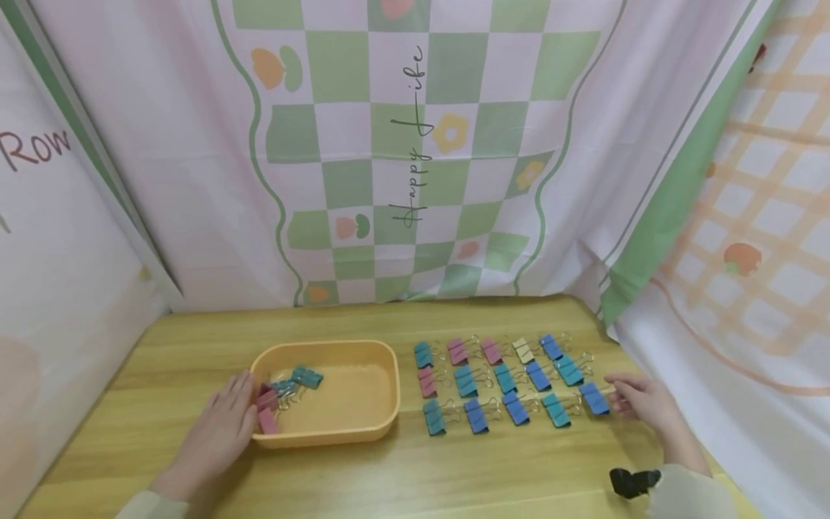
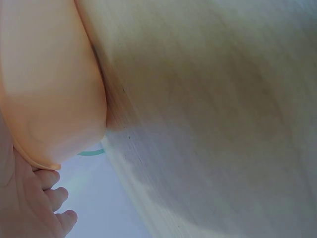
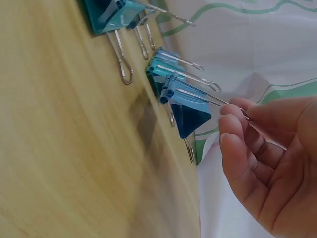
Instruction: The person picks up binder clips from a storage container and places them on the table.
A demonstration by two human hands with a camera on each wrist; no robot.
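My left hand [image 1: 219,425] lies along the left side of a yellow plastic tray [image 1: 363,435], its fingers straight against the rim. In the left wrist view the tray's outer wall [image 2: 54,84] rises beside that hand [image 2: 29,198]. Inside the tray are pink binder clips [image 1: 267,419] and teal binder clips [image 1: 307,377], bunched at its left. At the right end of the front row, my right hand [image 1: 642,404] holds a blue binder clip [image 1: 594,398]. The right wrist view shows thumb and fingertips of this hand [image 3: 267,158] pinching a wire handle of the blue clip [image 3: 190,111].
Right of the tray, binder clips in teal, pink, yellow and blue lie in three rows, including a yellow clip [image 1: 522,350] in the back row. They lie on a wooden table [image 1: 402,479]. Patterned curtains [image 1: 447,173] hang behind and at both sides.
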